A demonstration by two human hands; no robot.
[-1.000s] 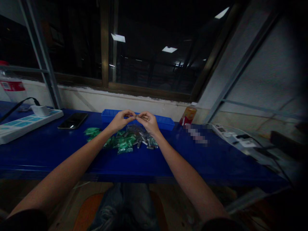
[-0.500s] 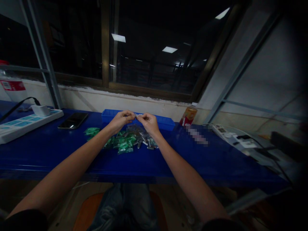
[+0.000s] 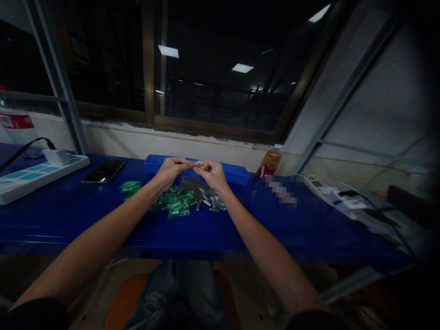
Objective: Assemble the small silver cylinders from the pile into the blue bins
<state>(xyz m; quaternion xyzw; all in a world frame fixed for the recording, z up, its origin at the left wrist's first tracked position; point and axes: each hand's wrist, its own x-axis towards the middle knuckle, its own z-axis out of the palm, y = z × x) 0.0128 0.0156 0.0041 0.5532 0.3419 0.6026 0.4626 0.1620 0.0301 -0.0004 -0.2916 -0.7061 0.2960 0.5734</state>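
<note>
Between my fingertips is a small shiny clear plastic bag (image 3: 198, 163), pinched from both sides above the pile. My left hand (image 3: 174, 170) is closed on its left edge, and my right hand (image 3: 212, 174) grips the right edge. What the little bag contains is too small to make out. Below my hands lie several small bags with green contents (image 3: 178, 204), partly hidden by my left wrist. Beside them are clear bags with dark contents (image 3: 194, 184) and several small grey metallic pieces (image 3: 215, 209).
A long blue plastic tray (image 3: 237, 173) stands behind my hands. To the left are a phone (image 3: 104, 171) and a white power strip (image 3: 44, 176). A drink bottle (image 3: 270, 163) stands at the back right, near another power strip (image 3: 330, 197) with cables.
My fingertips have drawn slightly apart, and more of the shiny little bag shows between them. The pile on the table looks the same.
</note>
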